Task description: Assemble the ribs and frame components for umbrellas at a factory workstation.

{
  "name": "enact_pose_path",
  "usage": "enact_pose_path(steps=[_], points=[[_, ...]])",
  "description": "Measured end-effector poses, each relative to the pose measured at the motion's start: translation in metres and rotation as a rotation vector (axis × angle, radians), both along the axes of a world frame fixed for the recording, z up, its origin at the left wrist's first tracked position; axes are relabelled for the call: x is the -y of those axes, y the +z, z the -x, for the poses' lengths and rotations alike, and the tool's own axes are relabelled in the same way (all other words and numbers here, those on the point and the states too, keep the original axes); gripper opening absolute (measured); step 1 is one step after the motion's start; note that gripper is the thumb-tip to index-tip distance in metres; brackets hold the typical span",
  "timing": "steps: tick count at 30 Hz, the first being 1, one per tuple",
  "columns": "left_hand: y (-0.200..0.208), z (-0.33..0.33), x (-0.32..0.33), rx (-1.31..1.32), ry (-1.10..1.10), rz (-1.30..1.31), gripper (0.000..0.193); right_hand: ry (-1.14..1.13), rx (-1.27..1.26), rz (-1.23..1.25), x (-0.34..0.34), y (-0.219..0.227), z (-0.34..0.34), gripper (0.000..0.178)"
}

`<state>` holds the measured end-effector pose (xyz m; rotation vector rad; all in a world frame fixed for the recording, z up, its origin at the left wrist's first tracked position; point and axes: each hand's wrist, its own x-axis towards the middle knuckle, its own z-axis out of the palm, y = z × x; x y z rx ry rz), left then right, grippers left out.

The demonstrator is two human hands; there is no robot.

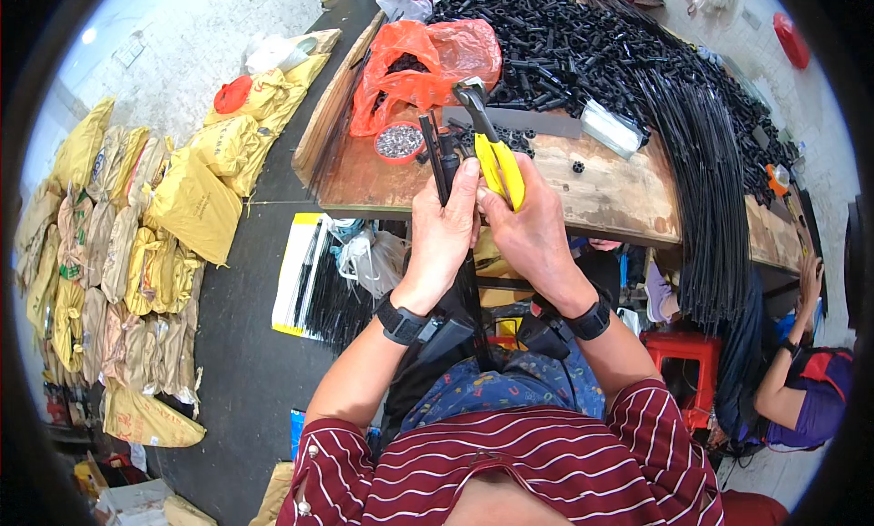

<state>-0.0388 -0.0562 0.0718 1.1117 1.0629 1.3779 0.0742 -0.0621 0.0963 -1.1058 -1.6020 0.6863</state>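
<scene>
My left hand (pixel 439 221) is closed around several thin black rods (pixel 434 153), which stand upright and run down past my wrist toward my lap. Beside their upper ends is a short black cylindrical part (pixel 449 153). My right hand (pixel 532 218) grips yellow-handled pliers (pixel 496 162), jaws pointing up and away from me. The two hands are close together at the bench edge, thumbs nearly meeting. Just beyond them sits a red round dish (pixel 399 141) of small silvery pieces, and behind it an orange-red plastic bag (pixel 382 75) with dark parts inside.
The wooden bench (pixel 628 194) carries a large heap of black parts (pixel 555 48). A bundle of long black rods (pixel 706 198) hangs over its front edge. Wrapped yellow packages (pixel 196 198) are stacked at left. A red stool (pixel 685 367) and another person (pixel 806 389) are at right.
</scene>
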Motion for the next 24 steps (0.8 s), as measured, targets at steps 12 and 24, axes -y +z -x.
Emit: enact_pose_path(steps=[12,24], points=[[-0.006,0.005,-0.01,0.078,-0.084,-0.005,0.048,-0.109,0.024,-0.193,-0.005,-0.015,0.012,0.022],[-0.009,0.015,-0.01,0.2,-0.112,0.091,0.057,0.238,-0.375,0.161,-0.011,-0.022,0.008,0.023]])
